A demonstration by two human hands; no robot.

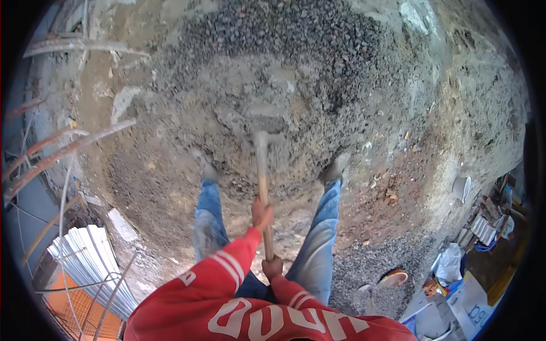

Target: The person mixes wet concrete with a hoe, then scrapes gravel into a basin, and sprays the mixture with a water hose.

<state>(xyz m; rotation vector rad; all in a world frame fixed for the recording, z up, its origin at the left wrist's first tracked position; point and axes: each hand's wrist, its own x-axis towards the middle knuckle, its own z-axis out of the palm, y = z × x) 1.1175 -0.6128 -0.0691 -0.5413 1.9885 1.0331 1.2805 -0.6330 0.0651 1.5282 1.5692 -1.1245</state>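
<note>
A hoe with a long wooden handle (263, 184) stretches forward from my body, its cement-smeared head end (261, 136) down in wet grey mortar (250, 85). Partway along the handle, my left hand (262, 215) is wrapped around it. My right hand (273, 266) is closed round the handle nearer its butt, close to my body. The hoe's blade is mostly hidden by the mortar. My feet stand apart in the mix on either side of the handle.
Dark gravel (284, 28) is heaped ahead in the mortar. Bent rods (74, 150) jut in from the left, above corrugated metal sheets (91, 261). At the lower right lie a sandal (393, 278), a white plastic bag (450, 264) and assorted rubble. A white cup-like object (462, 188) sits at right.
</note>
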